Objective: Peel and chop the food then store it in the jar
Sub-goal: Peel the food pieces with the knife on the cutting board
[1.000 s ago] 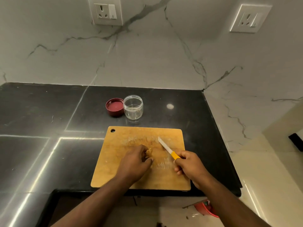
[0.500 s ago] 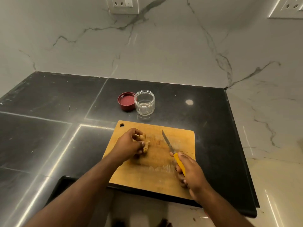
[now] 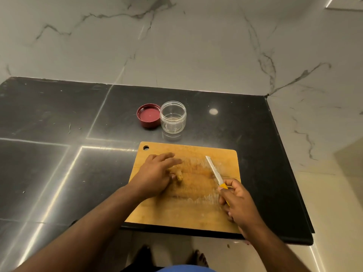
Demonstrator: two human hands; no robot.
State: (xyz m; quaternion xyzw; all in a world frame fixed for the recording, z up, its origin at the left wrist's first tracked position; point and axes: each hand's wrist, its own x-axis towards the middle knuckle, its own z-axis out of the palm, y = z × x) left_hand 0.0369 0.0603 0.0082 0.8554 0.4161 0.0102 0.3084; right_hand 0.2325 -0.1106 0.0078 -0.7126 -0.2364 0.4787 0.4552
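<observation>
Ginger (image 3: 179, 176) mid-board under the spread left hand (image 3: 155, 173); right hand (image 3: 238, 203) grips knife (image 3: 214, 170) near the board's (image 3: 186, 218) right edge.

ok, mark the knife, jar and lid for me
knife (image 3: 213, 169), head view, middle of the serrated blade
jar (image 3: 173, 117), head view, clear side wall
lid (image 3: 148, 115), head view, red inner face

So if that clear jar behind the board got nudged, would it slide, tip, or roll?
The jar looks squat and wide-mouthed, standing upright, so it would probably slide rather than tip. It appears empty and thin-walled, so likely light and easy to shove on the glossy black counter. Knocked onto its side, its round wall would probably let it roll.
</observation>
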